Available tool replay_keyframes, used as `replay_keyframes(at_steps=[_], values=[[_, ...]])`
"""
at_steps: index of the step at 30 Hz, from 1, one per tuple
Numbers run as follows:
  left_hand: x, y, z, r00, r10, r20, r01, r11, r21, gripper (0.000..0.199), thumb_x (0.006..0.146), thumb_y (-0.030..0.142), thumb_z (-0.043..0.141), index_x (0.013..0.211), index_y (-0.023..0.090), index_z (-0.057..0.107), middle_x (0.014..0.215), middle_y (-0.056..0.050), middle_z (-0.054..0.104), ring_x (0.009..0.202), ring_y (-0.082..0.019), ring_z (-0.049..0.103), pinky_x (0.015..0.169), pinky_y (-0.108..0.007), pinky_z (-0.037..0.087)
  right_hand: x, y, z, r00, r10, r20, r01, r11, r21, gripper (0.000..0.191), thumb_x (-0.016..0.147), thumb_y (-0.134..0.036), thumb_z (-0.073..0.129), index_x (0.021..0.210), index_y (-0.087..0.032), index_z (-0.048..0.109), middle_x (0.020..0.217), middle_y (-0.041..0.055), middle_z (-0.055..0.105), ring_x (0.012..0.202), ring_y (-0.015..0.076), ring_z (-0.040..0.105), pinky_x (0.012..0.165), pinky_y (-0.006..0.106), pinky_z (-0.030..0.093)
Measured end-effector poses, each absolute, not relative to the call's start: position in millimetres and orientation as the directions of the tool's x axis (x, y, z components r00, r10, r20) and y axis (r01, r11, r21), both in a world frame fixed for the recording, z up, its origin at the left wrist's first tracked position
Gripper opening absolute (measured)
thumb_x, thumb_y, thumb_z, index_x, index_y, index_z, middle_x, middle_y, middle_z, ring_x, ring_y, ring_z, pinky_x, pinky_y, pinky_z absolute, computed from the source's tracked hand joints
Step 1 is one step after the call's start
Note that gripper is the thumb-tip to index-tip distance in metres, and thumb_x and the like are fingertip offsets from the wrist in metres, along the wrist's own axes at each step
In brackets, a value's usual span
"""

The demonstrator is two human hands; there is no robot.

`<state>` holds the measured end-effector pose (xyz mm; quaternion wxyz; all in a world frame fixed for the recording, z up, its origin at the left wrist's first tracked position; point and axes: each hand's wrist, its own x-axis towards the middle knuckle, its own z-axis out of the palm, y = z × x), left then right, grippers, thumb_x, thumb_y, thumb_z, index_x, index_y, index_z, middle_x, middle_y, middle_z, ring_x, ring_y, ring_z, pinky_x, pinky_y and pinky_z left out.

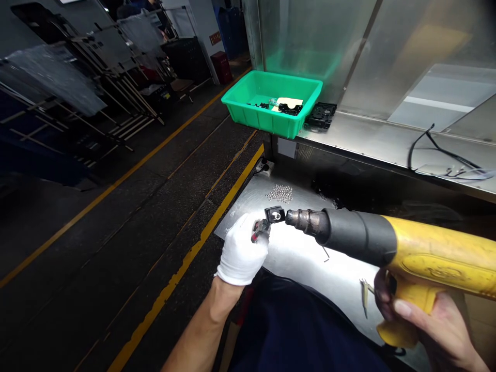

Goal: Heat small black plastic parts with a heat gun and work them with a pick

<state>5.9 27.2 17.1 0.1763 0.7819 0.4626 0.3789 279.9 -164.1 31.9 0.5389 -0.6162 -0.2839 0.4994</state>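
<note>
My left hand (245, 252), in a white glove, is closed around a small black part (275, 214) with a bright round piece on its face. Dark bits with a touch of red show between the gloved fingers, too small to make out. Bare, my right hand (434, 323) grips the handle of a yellow heat gun (437, 253). The metal nozzle of the gun points left, close to the black part; I cannot tell whether they touch. Just beyond the part, many small shiny metal pieces (280, 194) lie spread on the metal worktop (310, 279).
A green bin (271, 126) with black parts stands on the raised metal shelf, beside another black part (322, 114). Glasses (453, 168) rest at the shelf's right. A hex key (325, 253) and a yellowish-handled tool (365, 298) lie on the worktop. Racks (116, 88) stand beyond the aisle.
</note>
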Motion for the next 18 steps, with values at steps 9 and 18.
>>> replay_keyframes(at_steps=[9, 18], values=[[6.5, 25.6, 18.9, 0.285, 0.860, 0.423, 0.604, -0.504, 0.617, 0.026, 0.081, 0.006, 0.055, 0.072, 0.025, 0.040, 0.066, 0.000, 0.049, 0.060, -0.017, 0.045, 0.058, -0.033, 0.037, 294.2, -170.4, 13.5, 0.250, 0.937, -0.245, -0.189, -0.201, -0.961, 0.027, 0.081, -0.043, 0.080, 0.090, -0.021, 0.067, 0.075, 0.0045, 0.064, 0.058, 0.0180, 0.057, 0.048, 0.030, 0.046], [5.3, 24.8, 17.7, 0.280, 0.873, 0.399, 0.603, -0.483, 0.635, 0.018, 0.080, 0.006, 0.054, 0.077, 0.023, 0.051, 0.070, -0.001, 0.054, 0.064, -0.018, 0.050, 0.063, -0.032, 0.041, 280.8, -165.9, 34.1, 0.310, 0.907, -0.286, -0.138, -0.254, -0.957, 0.029, 0.081, -0.049, 0.078, 0.087, -0.022, 0.066, 0.073, 0.0037, 0.063, 0.059, 0.0187, 0.055, 0.050, 0.031, 0.044]])
